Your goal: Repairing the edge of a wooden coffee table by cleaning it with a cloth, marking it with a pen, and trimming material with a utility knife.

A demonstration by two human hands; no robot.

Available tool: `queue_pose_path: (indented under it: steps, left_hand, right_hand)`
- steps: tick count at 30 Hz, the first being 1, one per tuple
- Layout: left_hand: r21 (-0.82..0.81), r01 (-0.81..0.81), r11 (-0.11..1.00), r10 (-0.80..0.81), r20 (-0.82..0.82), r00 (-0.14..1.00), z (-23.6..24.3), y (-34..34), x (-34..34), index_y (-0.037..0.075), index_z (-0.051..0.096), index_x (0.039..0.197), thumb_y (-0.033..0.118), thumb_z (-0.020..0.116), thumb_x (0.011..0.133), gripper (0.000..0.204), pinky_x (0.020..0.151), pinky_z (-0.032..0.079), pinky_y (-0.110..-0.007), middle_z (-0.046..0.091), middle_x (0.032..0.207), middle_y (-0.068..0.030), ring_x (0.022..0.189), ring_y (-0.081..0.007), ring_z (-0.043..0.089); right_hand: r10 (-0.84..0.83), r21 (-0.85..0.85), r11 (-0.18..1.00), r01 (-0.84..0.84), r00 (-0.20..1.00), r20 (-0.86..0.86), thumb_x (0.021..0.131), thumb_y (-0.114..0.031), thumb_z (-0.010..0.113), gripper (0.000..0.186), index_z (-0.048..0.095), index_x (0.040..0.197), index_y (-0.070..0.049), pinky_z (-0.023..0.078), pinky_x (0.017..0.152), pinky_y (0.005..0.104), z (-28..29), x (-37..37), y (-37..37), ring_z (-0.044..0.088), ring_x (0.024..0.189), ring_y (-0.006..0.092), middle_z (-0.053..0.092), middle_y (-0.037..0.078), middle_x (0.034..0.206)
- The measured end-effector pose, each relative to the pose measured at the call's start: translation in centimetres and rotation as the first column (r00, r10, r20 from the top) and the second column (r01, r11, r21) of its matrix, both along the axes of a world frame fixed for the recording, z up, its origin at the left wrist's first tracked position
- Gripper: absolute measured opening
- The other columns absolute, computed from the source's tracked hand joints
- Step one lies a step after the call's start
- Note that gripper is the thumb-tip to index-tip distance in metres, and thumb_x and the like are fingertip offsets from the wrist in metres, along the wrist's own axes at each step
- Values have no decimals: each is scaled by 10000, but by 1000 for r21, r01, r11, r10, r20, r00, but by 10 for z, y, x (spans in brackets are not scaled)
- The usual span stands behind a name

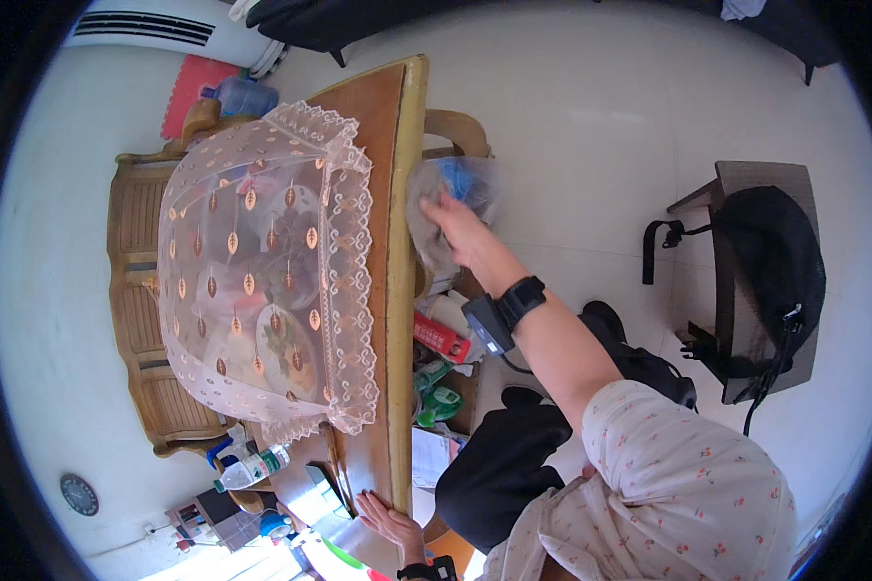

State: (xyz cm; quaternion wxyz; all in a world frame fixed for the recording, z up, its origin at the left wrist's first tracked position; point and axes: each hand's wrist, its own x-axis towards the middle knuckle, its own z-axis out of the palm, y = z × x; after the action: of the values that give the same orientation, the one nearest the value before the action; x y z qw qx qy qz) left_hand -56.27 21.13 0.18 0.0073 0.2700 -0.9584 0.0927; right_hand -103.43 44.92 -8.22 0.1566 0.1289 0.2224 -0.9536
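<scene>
My right hand point(446, 225) reaches out past the long edge of the wooden table point(397, 126), its fingers closed on a thin clear plastic bag point(426, 194). Something blue shows in or behind the bag; I cannot tell which. My left hand point(389, 524) lies flat at the near end of the table, fingers stretched and holding nothing. Close to it are a dark phone-like slab point(327, 487) and thin brown sticks point(338, 463). A pink mesh food cover point(233, 208) with leaf patterns spreads over much of the table, plates of food point(289, 353) showing dimly through it.
A plastic bottle point(254, 468) lies by the cover. Wooden chairs point(145, 320) line the far side. Below the table edge are a red box point(442, 335) and green bottles point(440, 405). To the right, a low dark table point(761, 179) bears a black bag point(770, 261).
</scene>
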Motion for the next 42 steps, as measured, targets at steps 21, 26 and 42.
queue_pose_path:
  steps: [21, 26, 42]
  left_hand:
    - [-2, 407, 913, -406, 86, 910, 15, -10, -39, 37, 309, 1334, 394, 305, 927, 542, 1030, 121, -596, 174, 1424, -266, 1320, -435, 162]
    - [105, 556, 824, -566, 177, 805, 15, 27, -126, 20, 337, 1309, 416, 477, 846, 625, 1035, 133, -581, 195, 1408, -285, 1303, -443, 194]
    - [100, 614, 783, -622, 77, 779, 5, 34, -143, 56, 288, 1327, 397, 503, 839, 633, 1012, 195, -579, 231, 1389, -293, 1271, -468, 243]
  right_hand:
    - [-273, 621, 724, 300, 952, -142, 803, -164, 612, 443, 482, 1193, 1, 418, 888, 351, -50, -51, 55, 521, 1050, 256, 524, 172, 1173]
    - [-19, 730, 445, 519, 820, -571, 792, -184, 619, 352, 551, 1113, -56, 432, 867, 361, -2, 3, 28, 534, 990, 319, 551, 163, 1044]
    - [2, 729, 457, 509, 820, -573, 812, -126, 561, 258, 568, 1056, -44, 468, 683, 386, -4, 52, 11, 575, 807, 331, 565, 155, 921]
